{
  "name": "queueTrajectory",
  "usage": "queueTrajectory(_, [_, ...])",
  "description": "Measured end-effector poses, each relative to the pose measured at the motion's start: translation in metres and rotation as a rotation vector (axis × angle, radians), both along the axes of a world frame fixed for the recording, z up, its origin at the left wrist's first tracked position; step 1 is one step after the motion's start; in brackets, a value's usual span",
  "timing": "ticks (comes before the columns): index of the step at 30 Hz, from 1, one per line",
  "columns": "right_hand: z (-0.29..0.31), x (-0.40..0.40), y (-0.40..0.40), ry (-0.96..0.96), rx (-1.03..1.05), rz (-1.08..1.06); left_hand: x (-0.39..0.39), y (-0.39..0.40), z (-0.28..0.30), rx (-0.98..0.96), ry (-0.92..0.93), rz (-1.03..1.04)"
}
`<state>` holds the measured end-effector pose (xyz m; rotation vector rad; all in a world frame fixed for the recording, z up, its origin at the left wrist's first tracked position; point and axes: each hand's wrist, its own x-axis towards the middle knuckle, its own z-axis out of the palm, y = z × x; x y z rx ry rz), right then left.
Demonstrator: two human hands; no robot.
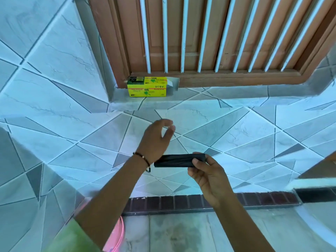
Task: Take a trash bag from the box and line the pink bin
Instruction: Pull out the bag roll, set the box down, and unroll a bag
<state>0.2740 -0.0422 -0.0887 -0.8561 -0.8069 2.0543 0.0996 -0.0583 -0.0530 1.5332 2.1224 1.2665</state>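
yellow box (147, 87), "bin" printed upside down

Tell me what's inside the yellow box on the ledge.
The yellow box has its right end flap open, but the interior faces away, so any contents are hidden. One folded black bag is already out, pinched in the right hand.

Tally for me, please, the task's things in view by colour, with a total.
Black: 1, the folded trash bag, pinched by the right hand
Yellow: 1, the bag box on the window ledge, end flap open
Pink: 1, the bin, only an edge showing under the left arm
Total: 3
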Motion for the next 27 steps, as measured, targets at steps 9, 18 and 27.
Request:
queueTrajectory(9, [-0.009, 0.006, -0.049, -0.249, 0.161, 0.093, 0.059, -0.111, -0.042, -0.153, -0.186, 0.013])
queueTrajectory(18, [0.001, 0.016, -0.088, -0.391, 0.250, 0.142, 0.072, -0.149, -0.037, -0.051, -0.440, 0.137])
queueTrajectory(27, [0.005, 0.016, -0.107, -0.321, 0.117, 0.211, 0.088, -0.168, -0.031, -0.010, -1.003, 0.129])
